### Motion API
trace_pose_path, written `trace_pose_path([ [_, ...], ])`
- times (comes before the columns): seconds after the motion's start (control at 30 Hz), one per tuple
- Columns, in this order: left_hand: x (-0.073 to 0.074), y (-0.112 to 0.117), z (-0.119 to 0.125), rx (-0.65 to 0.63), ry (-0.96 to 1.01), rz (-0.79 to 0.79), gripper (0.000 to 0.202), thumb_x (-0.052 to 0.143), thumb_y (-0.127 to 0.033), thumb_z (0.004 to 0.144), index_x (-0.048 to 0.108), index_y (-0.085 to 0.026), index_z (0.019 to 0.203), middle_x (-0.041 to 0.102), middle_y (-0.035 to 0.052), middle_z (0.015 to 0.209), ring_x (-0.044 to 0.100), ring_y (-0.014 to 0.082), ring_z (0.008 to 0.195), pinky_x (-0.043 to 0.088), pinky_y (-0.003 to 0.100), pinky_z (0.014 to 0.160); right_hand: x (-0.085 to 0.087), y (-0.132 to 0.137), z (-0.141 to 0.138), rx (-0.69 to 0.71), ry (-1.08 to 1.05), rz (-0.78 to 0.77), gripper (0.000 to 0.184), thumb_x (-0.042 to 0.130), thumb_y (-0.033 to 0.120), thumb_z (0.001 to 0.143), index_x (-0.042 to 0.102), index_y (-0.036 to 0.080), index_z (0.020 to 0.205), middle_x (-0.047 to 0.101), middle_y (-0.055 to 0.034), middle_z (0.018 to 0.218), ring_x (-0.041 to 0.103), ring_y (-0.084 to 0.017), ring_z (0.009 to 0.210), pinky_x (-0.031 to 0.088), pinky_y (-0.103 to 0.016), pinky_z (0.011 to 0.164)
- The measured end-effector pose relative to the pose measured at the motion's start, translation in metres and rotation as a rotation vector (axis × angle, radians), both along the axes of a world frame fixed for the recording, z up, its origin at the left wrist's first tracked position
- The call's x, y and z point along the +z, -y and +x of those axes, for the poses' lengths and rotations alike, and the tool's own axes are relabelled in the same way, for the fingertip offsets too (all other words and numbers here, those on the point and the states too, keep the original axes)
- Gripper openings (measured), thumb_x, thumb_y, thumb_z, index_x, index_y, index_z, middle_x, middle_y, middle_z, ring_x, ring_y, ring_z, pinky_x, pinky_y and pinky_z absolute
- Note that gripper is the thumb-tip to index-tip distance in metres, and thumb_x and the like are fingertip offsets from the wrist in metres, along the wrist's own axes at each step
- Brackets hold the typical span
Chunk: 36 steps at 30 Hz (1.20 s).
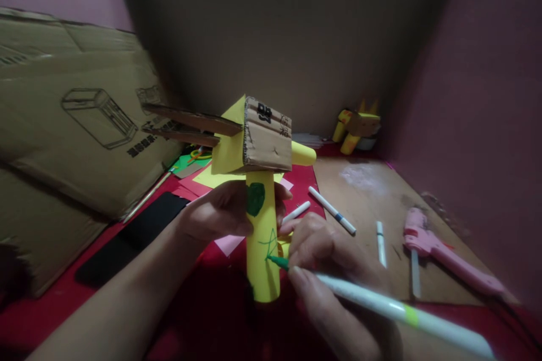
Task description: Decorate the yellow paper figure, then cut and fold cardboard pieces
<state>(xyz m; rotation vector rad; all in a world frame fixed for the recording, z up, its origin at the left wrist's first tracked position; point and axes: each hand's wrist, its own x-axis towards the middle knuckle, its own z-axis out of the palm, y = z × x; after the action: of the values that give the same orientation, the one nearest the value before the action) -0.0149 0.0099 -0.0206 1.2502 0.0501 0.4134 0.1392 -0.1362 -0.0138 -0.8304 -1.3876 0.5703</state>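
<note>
Your right hand (328, 259) pinches a slim white, green-tipped marker (364, 294), its point meeting, from the right, the upright yellow paper tube (262, 232) your left hand (218, 211) grips from the left.

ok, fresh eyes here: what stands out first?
The yellow tube under the cardboard block, mid-frame in the left hand, with its dark green patch and star-like outline. Next, the green-tipped marker in the right hand, its tip at that outline. Then the pink glue gun on the brown board at right.
</note>
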Motion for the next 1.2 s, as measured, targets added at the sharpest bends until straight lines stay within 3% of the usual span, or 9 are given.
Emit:
trace_pose_path([
  [0.3, 0.0022, -0.0004, 0.0004, -0.003, -0.012, -0.004, 0.053, 0.072, -0.009, 0.068, 0.065, -0.015, 0.12, 0.067, 0.0098, 0.096, 0.063, 0.0231, 0.089, 0.052, 0.033, 0.081, -0.0003, -0.0005, 0.0006, 0.018, 0.035, 0.009, 0.008, 0.058, 0.013, 0.081, 0.06, 0.022, 0.079, 0.061, -0.0009, 0.071, 0.059, -0.017, 0.071, 0.048, -0.038, 0.081],
  [0.53, 0.0006, -0.0024, 0.0009, -0.051, 0.004, -0.017, 0.051, 0.071, -0.008, 0.072, 0.064, -0.016, 0.121, 0.068, 0.0086, 0.1, 0.063, 0.0216, 0.095, 0.051, 0.031, 0.086, -0.0026, -0.0012, 0.0015, 0.0, 0.066, 0.012, 0.008, 0.058, 0.014, 0.082, 0.059, 0.022, 0.082, 0.06, -0.0016, 0.073, 0.059, -0.017, 0.074, 0.049, -0.035, 0.074],
  [0.7, 0.0015, -0.0007, -0.0003, -0.007, 0.005, 0.042, 0.049, 0.071, -0.008, 0.074, 0.063, -0.016, 0.121, 0.069, 0.0088, 0.1, 0.064, 0.0207, 0.094, 0.051, 0.028, 0.085, -0.0037, -0.0007, 0.0013, -0.007, 0.091, -0.021, 0.008, 0.055, 0.014, 0.084, 0.058, 0.021, 0.08, 0.059, -0.0022, 0.072, 0.059, -0.017, 0.073, 0.049, -0.034, 0.07],
  [0.93, 0.0065, 0.0033, 0.0009, 0.035, 0.032, 0.117, 0.046, 0.069, -0.007, 0.074, 0.066, -0.016, 0.119, 0.07, 0.0084, 0.098, 0.065, 0.0198, 0.09, 0.053, 0.027, 0.082, -0.0032, -0.0016, 0.0005, -0.017, 0.078, -0.001, 0.01, 0.055, 0.014, 0.083, 0.056, 0.02, 0.075, 0.056, 0.0006, 0.068, 0.056, -0.014, 0.068, 0.047, -0.039, 0.084],
  [1.2, 0.0008, -0.0006, 0.0, 0.031, 0.02, 0.03, 0.049, 0.07, -0.01, 0.071, 0.064, -0.015, 0.12, 0.068, 0.0105, 0.098, 0.063, 0.0226, 0.089, 0.052, 0.031, 0.08, -0.0008, -0.0006, 0.0025, -0.037, 0.052, -0.01, 0.01, 0.056, 0.014, 0.082, 0.055, 0.021, 0.074, 0.057, -0.0004, 0.069, 0.06, -0.017, 0.074, 0.05, -0.036, 0.078],
])
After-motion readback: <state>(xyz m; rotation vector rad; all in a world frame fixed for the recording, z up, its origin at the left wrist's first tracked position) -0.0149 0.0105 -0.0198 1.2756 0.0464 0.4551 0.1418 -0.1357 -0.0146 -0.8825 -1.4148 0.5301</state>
